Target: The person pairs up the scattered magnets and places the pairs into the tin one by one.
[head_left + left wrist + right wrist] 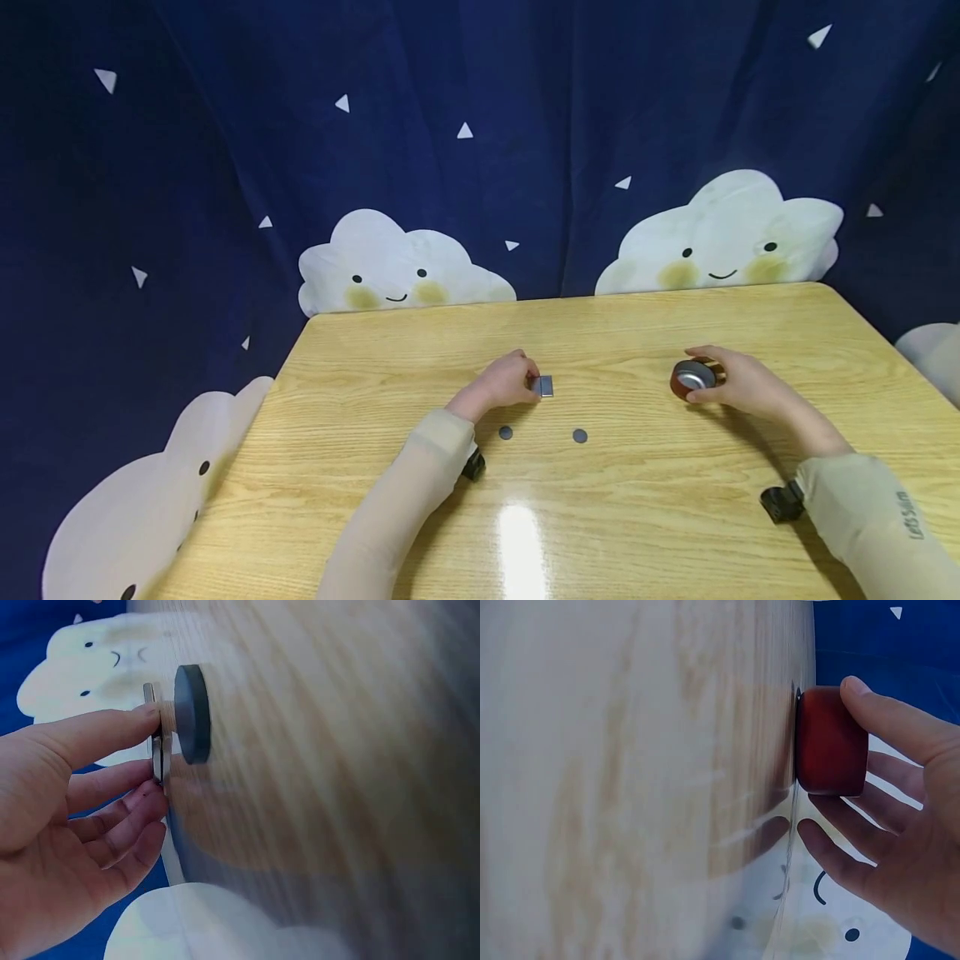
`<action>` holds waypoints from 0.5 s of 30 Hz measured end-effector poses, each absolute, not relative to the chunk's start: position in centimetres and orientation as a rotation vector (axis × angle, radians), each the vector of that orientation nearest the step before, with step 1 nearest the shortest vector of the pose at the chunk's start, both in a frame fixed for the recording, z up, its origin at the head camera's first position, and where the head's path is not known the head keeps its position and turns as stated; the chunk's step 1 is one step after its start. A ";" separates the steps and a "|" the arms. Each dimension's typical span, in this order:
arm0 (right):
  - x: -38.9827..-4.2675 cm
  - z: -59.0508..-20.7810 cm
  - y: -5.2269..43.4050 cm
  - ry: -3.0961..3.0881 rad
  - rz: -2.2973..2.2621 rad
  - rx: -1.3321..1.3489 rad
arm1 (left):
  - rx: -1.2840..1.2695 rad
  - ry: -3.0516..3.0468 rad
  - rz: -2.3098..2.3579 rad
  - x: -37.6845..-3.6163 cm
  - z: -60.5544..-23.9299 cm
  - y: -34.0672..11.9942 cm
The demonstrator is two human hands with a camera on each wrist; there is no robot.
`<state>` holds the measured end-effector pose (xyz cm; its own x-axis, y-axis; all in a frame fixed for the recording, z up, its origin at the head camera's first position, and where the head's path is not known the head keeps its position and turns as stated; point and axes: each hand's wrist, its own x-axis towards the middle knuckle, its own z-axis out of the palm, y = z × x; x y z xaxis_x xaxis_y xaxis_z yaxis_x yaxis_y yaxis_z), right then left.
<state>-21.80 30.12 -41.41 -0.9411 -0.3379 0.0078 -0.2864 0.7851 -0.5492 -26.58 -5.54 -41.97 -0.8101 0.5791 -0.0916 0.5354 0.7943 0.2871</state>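
Observation:
My left hand (510, 379) pinches a small flat metal plate (547, 386) between thumb and fingertips, low over the table. Seen from the left wrist, the thumb presses one edge of the thin plate (157, 739), with the fingers at its other edge. A dark round disc (506, 432) lies just in front of this hand, and a second dark disc (580, 436) lies to its right. At the right, my right hand (746, 385) grips a small round red container (680, 388) with a silvery hollow top. The red side (832, 742) shows between thumb and fingers, its base at the tabletop.
The light wooden table (637, 517) fills the lower view, with a bright glare spot near the front. Behind it hangs a dark blue curtain (525, 192) with clouds and triangles. A black wrist camera (782, 503) sits under the right sleeve.

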 end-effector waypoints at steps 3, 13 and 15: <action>-21.8 -41.5 30.2 2.884 -0.865 -0.497 | 0.908 2.809 0.386 -26.6 -41.8 -5.5; -21.9 -41.8 30.3 2.872 -0.879 -0.463 | 0.832 2.750 0.487 -27.3 -41.6 -5.4; -21.9 -41.9 30.3 2.873 -0.882 -0.465 | 0.824 2.739 0.493 -27.4 -41.7 -5.4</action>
<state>-21.93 30.33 -41.86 -0.9482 -0.3175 -0.0064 -0.2592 0.7855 -0.5620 -27.43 -5.37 -41.65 -0.8126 0.5684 -0.1289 0.4878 0.7843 0.3833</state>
